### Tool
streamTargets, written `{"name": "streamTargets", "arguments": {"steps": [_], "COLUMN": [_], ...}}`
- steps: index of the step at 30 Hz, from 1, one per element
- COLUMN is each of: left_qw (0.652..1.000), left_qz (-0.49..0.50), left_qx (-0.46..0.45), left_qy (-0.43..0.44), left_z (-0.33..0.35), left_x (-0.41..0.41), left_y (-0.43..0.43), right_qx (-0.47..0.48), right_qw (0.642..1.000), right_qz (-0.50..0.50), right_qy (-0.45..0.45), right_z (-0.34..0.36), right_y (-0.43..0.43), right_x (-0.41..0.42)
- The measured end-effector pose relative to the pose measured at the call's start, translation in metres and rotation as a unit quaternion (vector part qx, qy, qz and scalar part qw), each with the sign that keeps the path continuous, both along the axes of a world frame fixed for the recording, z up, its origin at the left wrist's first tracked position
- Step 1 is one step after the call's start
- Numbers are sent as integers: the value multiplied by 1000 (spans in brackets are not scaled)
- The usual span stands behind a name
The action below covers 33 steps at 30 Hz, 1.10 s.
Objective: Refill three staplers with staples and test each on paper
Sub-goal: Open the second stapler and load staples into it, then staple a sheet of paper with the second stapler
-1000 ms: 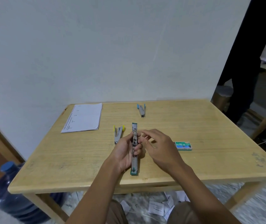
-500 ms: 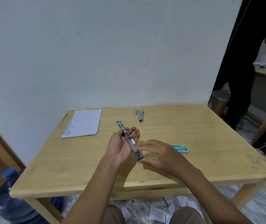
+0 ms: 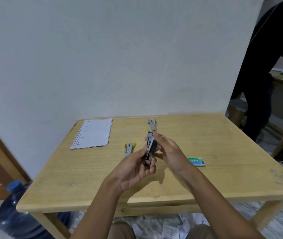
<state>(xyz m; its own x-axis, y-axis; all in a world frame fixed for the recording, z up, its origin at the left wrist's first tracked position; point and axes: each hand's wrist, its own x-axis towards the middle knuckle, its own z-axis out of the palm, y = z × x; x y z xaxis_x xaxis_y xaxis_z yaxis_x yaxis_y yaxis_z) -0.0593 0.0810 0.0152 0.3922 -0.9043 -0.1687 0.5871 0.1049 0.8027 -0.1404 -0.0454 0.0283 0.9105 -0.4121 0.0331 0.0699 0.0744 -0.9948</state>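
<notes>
A green stapler is held above the middle of the wooden table, folded nearly closed and standing on end. My left hand grips its lower part from the left. My right hand holds its upper arm from the right, fingers curled over the top. A yellow-tipped stapler lies on the table left of my hands. A blue-tipped stapler lies farther back. The green staple box sits to the right. A stack of paper sheets lies at the back left.
A blue water jug stands on the floor left of the table. Paper scraps litter the floor under the front edge. A person in dark clothes stands at the right by another table. A white wall runs behind.
The green stapler lay flat and fully unfolded on the table. Both hands lifted it and folded its two arms together, so it now stands upright in my hands.
</notes>
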Motion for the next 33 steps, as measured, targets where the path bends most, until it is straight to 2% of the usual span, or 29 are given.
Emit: {"name": "streamTargets", "arguments": {"steps": [4, 11, 19, 21, 22, 24, 26, 30, 32, 33], "left_qw": [1000, 999, 999, 999, 995, 961, 905, 780, 705, 672], "left_qz": [-17, -36, -31, -22, -6, 70, 188, 441, 476, 459], "left_qx": [1, -21, -18, 7, 40, 130, 194, 259, 347, 412], "left_qy": [-17, 2, 1, -38, -89, -232, -328, -360, -395, -410], "left_z": [-2, -4, -7, -6, -6, -5, -5, -13, -24, -30], "left_x": [1, 8, 15, 19, 23, 34, 50, 103, 137, 152], "left_y": [2, 6, 13, 15, 16, 19, 23, 34, 40, 43], "right_qx": [64, 135, 146, 138, 126, 85, 46, 8, -13, -20], "right_qw": [998, 990, 989, 990, 991, 994, 995, 995, 994, 994], "right_qz": [-10, -25, -27, -38, -50, -73, -86, -78, -73, -71], "right_qy": [-20, -19, -9, -10, -8, -4, 12, 57, 78, 85], "right_z": [4, 3, 1, 2, 2, 2, 2, 8, 12, 13], "right_y": [8, 16, 23, 25, 26, 25, 23, 19, 18, 17], "right_x": [3, 11, 18, 21, 23, 27, 30, 36, 40, 42]}}
